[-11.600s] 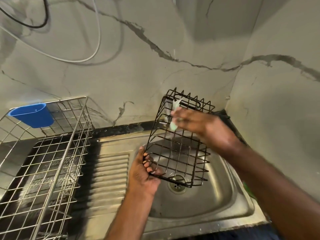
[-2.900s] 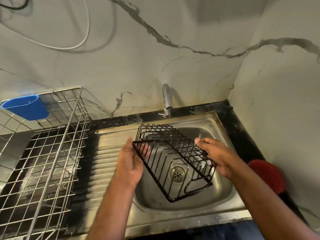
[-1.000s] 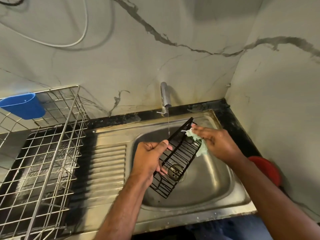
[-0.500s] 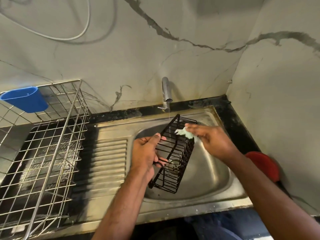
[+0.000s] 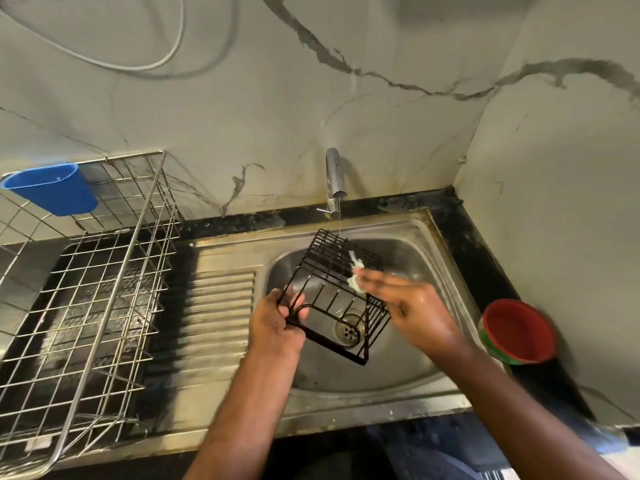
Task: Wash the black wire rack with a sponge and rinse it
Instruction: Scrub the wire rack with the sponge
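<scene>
The black wire rack point(image 5: 330, 271) hangs tilted over the steel sink basin point(image 5: 408, 362), its far edge under a thin stream from the tap point(image 5: 334, 174). My left hand point(image 5: 277, 323) grips the rack's near-left corner wires. My right hand point(image 5: 408, 303) presses a pale green sponge point(image 5: 356, 277) against the rack's upper side, fingers stretched over it; most of the sponge is hidden under the fingers.
A steel wire dish rack point(image 5: 86, 306) with a blue plastic cup point(image 5: 52, 192) hooked on its back stands on the left. The ribbed drainboard point(image 5: 218, 313) lies between it and the basin. A red and green bowl point(image 5: 516, 330) sits on the black counter at the right, by the wall.
The rack has turned from nearly edge-on to show its open wire side, and my left hand's grip has shifted to its near corner. My right hand with the sponge slid along the top.
</scene>
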